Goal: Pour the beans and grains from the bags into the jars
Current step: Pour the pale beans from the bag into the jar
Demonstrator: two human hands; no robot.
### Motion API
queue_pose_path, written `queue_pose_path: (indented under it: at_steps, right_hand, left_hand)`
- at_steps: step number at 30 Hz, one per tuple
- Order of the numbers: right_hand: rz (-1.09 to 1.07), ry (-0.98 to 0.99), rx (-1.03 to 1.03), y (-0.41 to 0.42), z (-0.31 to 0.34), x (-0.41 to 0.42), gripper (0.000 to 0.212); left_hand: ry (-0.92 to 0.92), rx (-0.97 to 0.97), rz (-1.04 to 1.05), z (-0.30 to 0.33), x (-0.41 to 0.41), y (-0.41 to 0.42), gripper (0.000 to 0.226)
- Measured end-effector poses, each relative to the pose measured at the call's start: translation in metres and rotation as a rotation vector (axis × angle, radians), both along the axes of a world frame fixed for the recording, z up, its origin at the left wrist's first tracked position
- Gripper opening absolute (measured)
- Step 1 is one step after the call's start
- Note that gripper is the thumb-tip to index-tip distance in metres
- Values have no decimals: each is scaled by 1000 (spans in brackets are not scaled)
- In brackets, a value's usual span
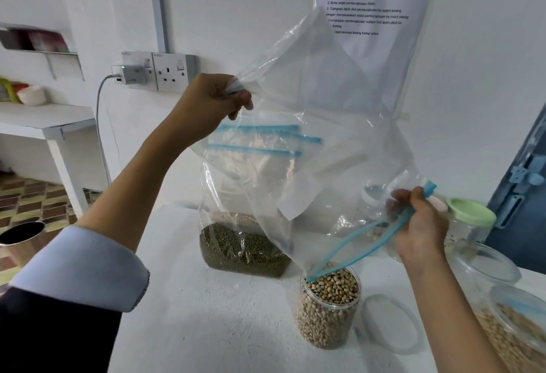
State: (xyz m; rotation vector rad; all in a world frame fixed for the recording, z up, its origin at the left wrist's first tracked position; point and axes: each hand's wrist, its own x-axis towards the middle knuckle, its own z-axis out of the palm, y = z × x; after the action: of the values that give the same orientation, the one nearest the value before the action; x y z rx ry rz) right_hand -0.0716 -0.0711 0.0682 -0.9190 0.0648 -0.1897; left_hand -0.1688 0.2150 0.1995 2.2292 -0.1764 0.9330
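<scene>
A large clear zip bag (pixel 319 124) with a blue seal hangs upside down and looks empty. My left hand (pixel 211 100) pinches its raised bottom corner. My right hand (pixel 421 225) grips the blue zip mouth, whose lower end dips into an open clear jar (pixel 329 304) filled almost to the brim with black-eyed beans. Behind it stands a bag of green mung beans (pixel 243 250), with other zip bags (pixel 254 151) upright at the wall. The jar's clear lid (pixel 390 324) lies flat on the white table (pixel 206 328) to its right.
A jar with a green lid (pixel 469 219) stands at the right, with an empty clear jar (pixel 484 260) in front of it and a grain-filled jar (pixel 514 331) at the right edge. A wall socket with a charger (pixel 139 72) and an instruction sheet (pixel 369 9) are on the wall.
</scene>
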Motion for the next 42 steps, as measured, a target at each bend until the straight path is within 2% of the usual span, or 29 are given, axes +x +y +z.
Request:
queue_pose_path:
  at_steps: [2,5,8,11,15,18,21,24,27,31,39,42]
  right_hand:
    - [28,-8,-3,1,2,-2,32]
    - [-42,-12,29,-1,2,0,31]
    - [26,-16,-19,1,2,-2,31]
    - [-48,-17,36,-1,-1,0,29]
    - [36,-17,5,1,0,-2,30]
    - [-36,-25,30,-2,3,0,29]
    - [55,-39,11,0,4,-2,30]
    - [9,-35,46,-1,5,1,31]
    - [66,-36,21,-1,5,1,31]
    - [-39,-31,38,-2,5,4,32]
    - [-68,-64,27,-2,34,6,29]
    - [-120,-76,-80,-7,51,7,29]
  left_hand:
    - [-1,-1,1,1,0,0,16]
    - [-1,-4,-8,1,1,0,16]
    - [-4,14,-8,1,1,-1,17]
    - [-8,-1,-12,1,2,-1,16]
    - [-4,12,0,1,1,-3,17]
    - [-7,5,-6,2,0,-2,16]
    - [-11,7,-3,4,-1,-3,16]
    - [-16,4,-2,5,-3,-3,17]
    - [-18,1,-6,5,-3,-2,16]
    - [-18,-5,-17,4,-4,-1,17]
    - [36,-161,-64,-2,13,26,28]
    - [54,-241,-97,-9,25,31,30]
